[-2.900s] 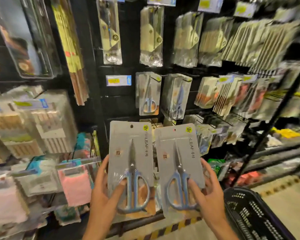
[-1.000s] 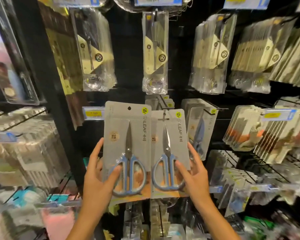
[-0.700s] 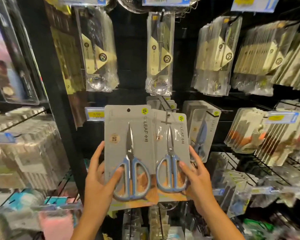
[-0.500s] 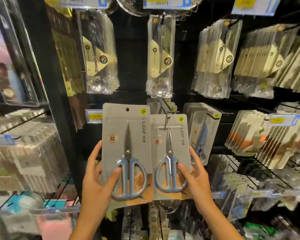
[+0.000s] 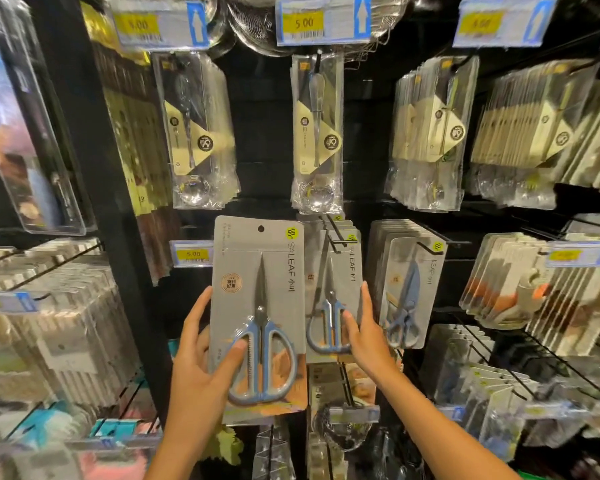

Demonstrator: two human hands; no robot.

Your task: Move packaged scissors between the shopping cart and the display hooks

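Note:
My left hand (image 5: 201,368) grips a grey card pack of blue-handled scissors (image 5: 260,306) by its lower left, thumb across the handle, held in front of the display. My right hand (image 5: 364,330) holds a second, same pack of scissors (image 5: 333,289) at its lower right. That pack sits further back, threaded on a black display hook (image 5: 335,233) with several like packs behind it. Another row of scissors packs (image 5: 409,289) hangs on the hook to the right. The shopping cart is out of view.
Clear packs of ladles and spoons (image 5: 317,133) hang on the row above, under yellow price tags (image 5: 323,24). Stacked packs fill hooks at left (image 5: 49,323) and right (image 5: 534,292). A black upright post (image 5: 94,202) divides the shelving.
Both packs rose from low near the basket to the hooks. The right pack has since moved back onto the hook, away from the left pack, which stays in front.

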